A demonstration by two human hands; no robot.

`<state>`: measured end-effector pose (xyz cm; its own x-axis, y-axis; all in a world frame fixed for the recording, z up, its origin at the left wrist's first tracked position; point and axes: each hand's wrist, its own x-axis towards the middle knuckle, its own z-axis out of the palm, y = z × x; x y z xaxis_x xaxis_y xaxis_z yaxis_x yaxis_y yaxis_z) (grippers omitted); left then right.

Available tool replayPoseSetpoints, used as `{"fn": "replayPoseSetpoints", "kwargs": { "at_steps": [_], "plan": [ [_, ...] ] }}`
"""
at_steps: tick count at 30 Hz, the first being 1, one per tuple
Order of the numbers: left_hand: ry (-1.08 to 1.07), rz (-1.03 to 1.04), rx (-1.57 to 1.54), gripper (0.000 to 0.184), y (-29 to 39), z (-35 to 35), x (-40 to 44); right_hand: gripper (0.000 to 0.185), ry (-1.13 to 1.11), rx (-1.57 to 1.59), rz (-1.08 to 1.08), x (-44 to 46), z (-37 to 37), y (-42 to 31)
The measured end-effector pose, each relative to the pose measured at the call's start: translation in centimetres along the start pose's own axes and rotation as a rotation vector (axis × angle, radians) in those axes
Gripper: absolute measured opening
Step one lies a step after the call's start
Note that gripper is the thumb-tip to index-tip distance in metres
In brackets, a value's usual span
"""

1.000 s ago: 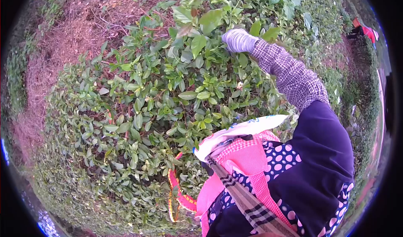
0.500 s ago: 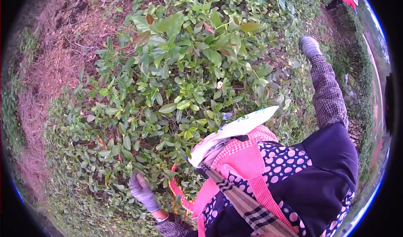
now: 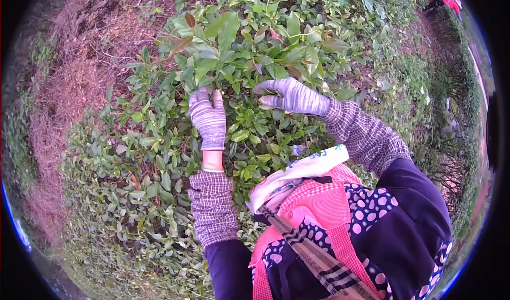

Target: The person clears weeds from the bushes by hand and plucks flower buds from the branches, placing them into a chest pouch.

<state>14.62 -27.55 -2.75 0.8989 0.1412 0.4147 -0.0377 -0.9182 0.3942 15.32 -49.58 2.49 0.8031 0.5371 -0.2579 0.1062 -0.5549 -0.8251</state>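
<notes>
My left hand (image 3: 208, 118), in a grey-white knit glove, reaches up into the bush with its fingers closed at the base of a large-leaved stem (image 3: 218, 61). The leaves partly hide its fingertips. Just to the right, my right hand (image 3: 295, 95), gloved alike, is curled with thumb and fingers close together above the green bush (image 3: 249, 122). Something dark shows between them, too small to name. A pink checked bag (image 3: 313, 207) hangs at my front, with a white printed sheet or sack (image 3: 303, 170) at its opening.
Bare reddish soil with dry twigs (image 3: 90, 61) lies along the left. More bushes (image 3: 133, 247) spread below my left arm. Another person in red (image 3: 449, 2) is far off at the upper right. A plaid strap or scarf (image 3: 313, 257) hangs across my front.
My left hand has moved up from low in the bush to the large-leaved stem. My right arm has swung in from the far right, bringing that hand close to the left.
</notes>
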Motion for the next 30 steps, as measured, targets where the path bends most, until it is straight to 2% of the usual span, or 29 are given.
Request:
{"fn": "replayPoseSetpoints", "kwargs": {
  "at_steps": [1, 2, 4, 5, 6, 9, 12, 13, 14, 16, 18, 19, 21, 22, 23, 25, 26, 27, 28, 30],
  "plan": [
    [0.006, 0.091, 0.022, 0.027, -0.6, 0.5, 0.4, 0.041, 0.096, 0.023, -0.099, 1.8, 1.4, 0.6],
    [0.013, 0.088, 0.024, 0.027, -1.0, 0.9, 0.4, 0.045, 0.192, 0.044, -0.198, 3.7, 2.6, 1.4],
    [-0.061, 0.045, 0.02, 0.026, -0.9, 1.0, 0.4, 0.051, 0.298, 0.107, -0.182, 6.5, 3.1, 0.6],
    [-0.083, 0.003, -0.046, 0.023, -0.8, 0.7, 0.3, 0.053, 0.28, 0.169, -0.121, 7.7, 3.1, 0.3],
    [-0.031, 0.062, -0.091, 0.02, -0.6, 0.5, 0.1, 0.053, 0.248, 0.255, -0.122, 8.8, 3.0, -0.1],
    [-0.072, 0.049, -0.177, 0.016, -1.3, 0.1, -0.7, 0.054, 0.233, 0.302, -0.024, 10.1, 2.9, -1.4],
    [-0.058, 0.025, -0.038, 0.022, -1.3, -0.2, -1.1, 0.052, 0.245, 0.328, -0.3, 11.7, 4.3, 0.0],
    [-0.026, 0.034, -0.081, 0.024, -1.4, 0.1, -1.2, 0.047, 0.271, 0.176, -0.26, 11.2, 4.3, -1.2],
    [0.055, 0.082, -0.014, 0.027, -1.4, 0.6, -1.5, 0.044, 0.181, 0.129, -0.208, 9.7, 3.8, -2.0],
    [-0.1, 0.101, -0.135, 0.036, -1.3, 0.4, -1.7, 0.036, 0.064, -0.38, -0.452, 8.6, 4.2, -2.1],
    [-0.067, 0.051, -0.211, 0.034, -3.3, 3.2, -3.2, 0.033, -0.061, -0.16, -0.332, 5.4, 5.6, -5.3],
    [-0.091, 0.085, -0.22, 0.034, -2.5, 2.0, -3.7, 0.03, -0.103, 0.189, -0.305, 3.8, 5.8, -6.7],
    [-0.6, -0.098, 0.15, 0.034, -3.3, 1.5, -3.3, 0.028, -0.152, 0.268, -0.515, 1.7, 4.5, -9.0],
    [-0.717, -0.134, 0.224, 0.034, -2.7, -0.6, -2.8, 0.027, -0.153, 0.337, -0.591, 2.0, 4.4, -10.1],
    [-0.728, -0.148, 0.222, 0.034, -3.1, -0.9, -4.6, 0.026, -0.158, 0.404, -0.667, 2.5, 4.3, -11.2],
    [-0.303, -0.082, -0.104, 0.03, -3.7, -0.5, -6.7, 0.026, -0.045, 0.3, -0.43, 7.0, 5.2, -12.2],
    [-0.072, -0.045, -0.261, 0.03, -4.0, -0.3, -6.5, 0.032, 0.075, 0.192, -0.431, 10.9, 6.5, -12.0],
    [-0.221, -0.054, -0.125, 0.027, -3.2, -1.7, -5.3, 0.039, 0.194, 0.084, -0.419, 14.8, 7.7, -11.8],
    [-0.091, 0.002, -0.112, 0.026, -3.1, -1.3, -5.3, 0.04, 0.269, 0.062, -0.424, 18.3, 9.2, -11.0],
    [-0.079, 0.015, -0.112, 0.027, -3.3, -1.0, -5.7, 0.038, 0.392, -0.074, -0.484, 24.2, 11.8, -9.8]
  ]
}}
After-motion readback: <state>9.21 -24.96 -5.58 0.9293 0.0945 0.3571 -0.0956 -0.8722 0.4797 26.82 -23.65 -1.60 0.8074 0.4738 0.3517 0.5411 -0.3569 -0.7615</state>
